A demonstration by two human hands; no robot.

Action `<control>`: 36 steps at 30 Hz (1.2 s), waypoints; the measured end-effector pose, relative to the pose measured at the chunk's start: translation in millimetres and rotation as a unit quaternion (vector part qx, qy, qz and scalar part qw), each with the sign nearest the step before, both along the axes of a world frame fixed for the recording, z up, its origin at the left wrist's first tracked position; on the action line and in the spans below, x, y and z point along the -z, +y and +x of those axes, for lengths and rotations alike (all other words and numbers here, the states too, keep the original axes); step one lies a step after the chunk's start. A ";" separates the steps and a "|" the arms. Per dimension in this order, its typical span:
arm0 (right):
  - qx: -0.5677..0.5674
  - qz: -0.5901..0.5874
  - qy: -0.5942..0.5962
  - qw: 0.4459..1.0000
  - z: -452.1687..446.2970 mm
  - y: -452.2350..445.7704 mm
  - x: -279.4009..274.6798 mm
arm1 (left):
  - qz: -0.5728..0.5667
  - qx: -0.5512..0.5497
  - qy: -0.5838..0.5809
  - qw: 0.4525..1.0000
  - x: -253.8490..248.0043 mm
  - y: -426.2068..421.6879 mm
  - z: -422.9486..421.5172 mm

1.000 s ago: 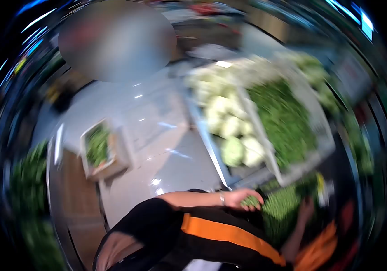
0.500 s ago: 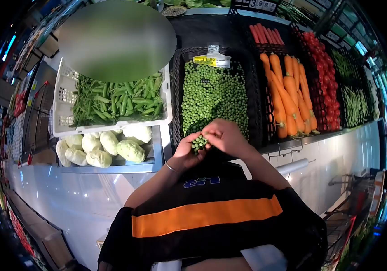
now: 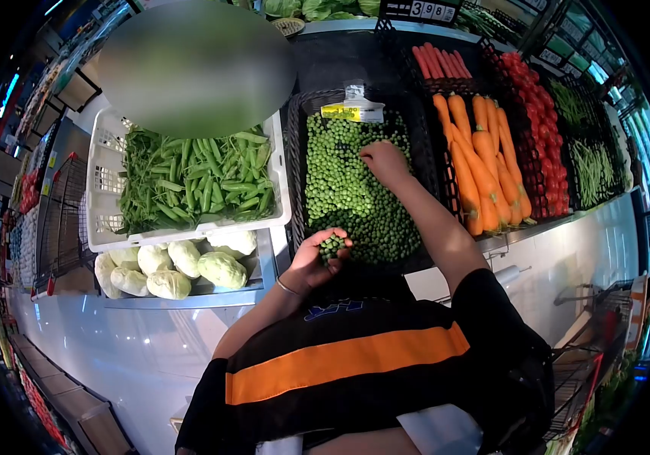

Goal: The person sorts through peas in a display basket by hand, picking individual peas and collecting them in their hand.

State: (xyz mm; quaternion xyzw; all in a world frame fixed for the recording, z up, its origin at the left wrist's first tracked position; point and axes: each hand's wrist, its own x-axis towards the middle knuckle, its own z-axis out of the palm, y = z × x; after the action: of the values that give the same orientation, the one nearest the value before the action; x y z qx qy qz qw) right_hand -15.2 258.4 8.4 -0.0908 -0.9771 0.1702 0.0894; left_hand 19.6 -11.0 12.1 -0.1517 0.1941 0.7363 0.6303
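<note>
A black basket (image 3: 295, 163) holds a bed of loose green peas (image 3: 338, 178), with a yellow and white price tag (image 3: 351, 113) at its far end. Over the basket's near left corner, my left hand (image 3: 318, 258) is cupped around a small heap of peas (image 3: 332, 246). My right hand (image 3: 387, 164) hovers over the upper right part of the pea bed, fingers pinched together. Whether anything is between those fingertips is too small to make out.
Left of the basket stands a white crate (image 3: 285, 171) of pea pods (image 3: 211, 178), with pale green cabbages (image 3: 169, 284) below it. Carrots (image 3: 484, 163), red tomatoes (image 3: 541, 125) and green beans (image 3: 593, 171) lie to the right. A shopping cart (image 3: 67, 212) stands at far left.
My right hand has left the peas in my left palm and moved up and right over the basket. My left hand stays cupped around its peas. The view has shifted slightly.
</note>
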 end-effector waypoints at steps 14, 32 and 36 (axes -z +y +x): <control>0.015 0.173 -0.187 0.967 -39.8 -14.3 -11.2 | -0.047 -0.032 0.025 0.998 -1.4 9.6 -12.9; -0.073 -0.262 -0.013 0.962 -29.2 -42.4 -15.4 | -0.007 0.010 0.048 0.999 6.9 7.5 -18.4; -0.151 -0.125 0.036 0.980 -31.8 -67.6 6.0 | 0.001 0.012 0.046 0.999 10.0 6.9 -18.8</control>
State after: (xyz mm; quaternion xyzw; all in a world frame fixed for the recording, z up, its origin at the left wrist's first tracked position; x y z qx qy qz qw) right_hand -47.0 190.8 2.4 0.0533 -0.9468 0.3053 0.0862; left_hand 0.8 -4.1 2.0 -0.1147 0.2237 0.7347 0.6300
